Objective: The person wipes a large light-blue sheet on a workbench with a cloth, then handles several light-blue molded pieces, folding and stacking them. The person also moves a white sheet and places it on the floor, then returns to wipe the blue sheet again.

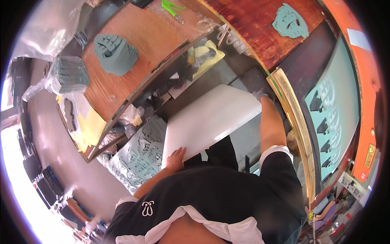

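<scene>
A large pale white sheet (211,118), slightly curved, spans the space in front of my body. My left hand (176,159), bare, is at its near left corner, fingers over the top face and thumb out of sight. At the far right corner my right hand (263,94), in a grey glove, grips the edge with the arm stretched forward. The underside of the sheet is hidden. Below and left of it lies a grey-green cut-out sheet (140,148) with many shaped openings.
A brown wooden table (150,30) at the left carries a stack of grey-green cut pieces (115,55) and a green air gun (172,9). Wrapped pieces (71,75) sit beyond its left edge. At right, a wooden rail (298,134) borders an orange machine (365,101) holding a cut sheet (337,110).
</scene>
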A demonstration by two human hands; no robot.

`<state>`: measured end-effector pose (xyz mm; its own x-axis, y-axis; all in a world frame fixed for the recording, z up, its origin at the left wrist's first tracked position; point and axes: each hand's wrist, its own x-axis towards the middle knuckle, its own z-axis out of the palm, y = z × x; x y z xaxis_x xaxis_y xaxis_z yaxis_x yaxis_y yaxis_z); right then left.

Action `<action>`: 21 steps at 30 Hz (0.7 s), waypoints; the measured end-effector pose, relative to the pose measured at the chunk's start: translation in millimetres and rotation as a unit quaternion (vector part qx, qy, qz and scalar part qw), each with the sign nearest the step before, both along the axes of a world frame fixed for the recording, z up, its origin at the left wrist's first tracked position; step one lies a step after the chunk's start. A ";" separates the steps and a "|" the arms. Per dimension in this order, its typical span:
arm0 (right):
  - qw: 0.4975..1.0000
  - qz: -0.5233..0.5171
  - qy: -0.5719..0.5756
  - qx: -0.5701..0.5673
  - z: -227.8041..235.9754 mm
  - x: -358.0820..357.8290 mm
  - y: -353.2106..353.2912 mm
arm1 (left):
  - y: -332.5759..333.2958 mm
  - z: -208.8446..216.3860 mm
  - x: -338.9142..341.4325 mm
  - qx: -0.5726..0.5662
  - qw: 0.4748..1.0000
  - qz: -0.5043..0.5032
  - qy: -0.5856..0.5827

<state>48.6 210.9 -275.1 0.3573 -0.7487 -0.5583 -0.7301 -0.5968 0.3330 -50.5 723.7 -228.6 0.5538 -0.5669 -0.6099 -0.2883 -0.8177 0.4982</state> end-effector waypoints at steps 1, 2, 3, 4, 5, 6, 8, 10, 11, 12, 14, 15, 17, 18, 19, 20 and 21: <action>0.996 0.025 0.058 0.058 -4.9 2.4 -3.8 | 0.4 0.1 1.1 0.000 1.000 -0.003 0.002; 0.986 0.051 0.109 0.115 -9.0 6.8 -6.8 | 1.1 1.1 2.6 -0.011 1.000 0.006 0.007; 0.980 0.055 0.135 0.138 -13.7 11.2 -9.2 | 0.7 1.6 3.5 -0.011 1.000 0.011 -0.002; 0.973 0.060 0.153 0.160 -18.8 15.2 -11.3 | 0.3 2.8 4.1 -0.007 1.000 0.010 0.001; 0.967 0.065 0.169 0.179 -24.7 19.6 -13.1 | -0.7 3.8 4.6 -0.007 1.000 0.015 0.004; 0.960 0.070 0.184 0.198 -31.2 22.7 -15.7 | -1.6 5.0 4.5 -0.007 1.000 0.021 0.006; 0.959 0.070 0.186 0.201 -47.9 25.8 -17.5 | -1.6 7.0 5.8 0.002 1.000 0.024 0.020; 0.957 0.058 0.193 0.206 -65.9 25.6 -22.1 | 3.3 5.8 10.2 0.007 0.999 0.011 0.041; 0.957 0.052 0.199 0.205 -74.2 20.7 -24.7 | 8.7 2.6 14.0 -0.011 0.993 0.031 0.110; 0.957 0.046 0.204 0.203 -81.5 13.2 -27.6 | 16.8 -2.2 19.3 -0.039 0.982 0.046 0.179; 0.956 0.036 0.204 0.206 -95.7 4.2 -34.3 | 36.7 -20.6 31.2 -0.054 0.936 0.162 0.307; 0.957 0.031 0.199 0.211 -101.4 0.1 -37.5 | 47.4 -32.3 33.0 -0.017 0.947 0.207 0.247; 0.957 0.019 0.188 0.219 -108.6 -8.6 -42.6 | 67.5 -63.5 33.2 0.109 0.927 0.318 0.169; 0.957 0.010 0.187 0.223 -110.1 -13.4 -43.6 | 74.1 -79.8 25.3 0.212 0.885 0.377 0.172; 0.949 -0.004 0.216 0.228 -110.1 -16.8 -43.7 | 83.6 -96.6 21.0 0.194 0.728 0.534 0.384; 0.957 0.002 0.189 0.218 -108.0 -22.5 -41.7 | 89.2 -111.5 9.0 0.188 0.723 0.534 0.396; 0.960 0.007 0.190 0.207 -105.4 -23.5 -39.4 | 90.2 -128.4 -3.5 0.180 0.716 0.541 0.402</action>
<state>25.1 171.5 -380.5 0.0781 -0.4304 -0.8992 -0.5936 -0.7448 0.3049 -53.9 813.8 -357.1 -0.0625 0.2024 -0.9773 0.8735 -0.4626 -0.1517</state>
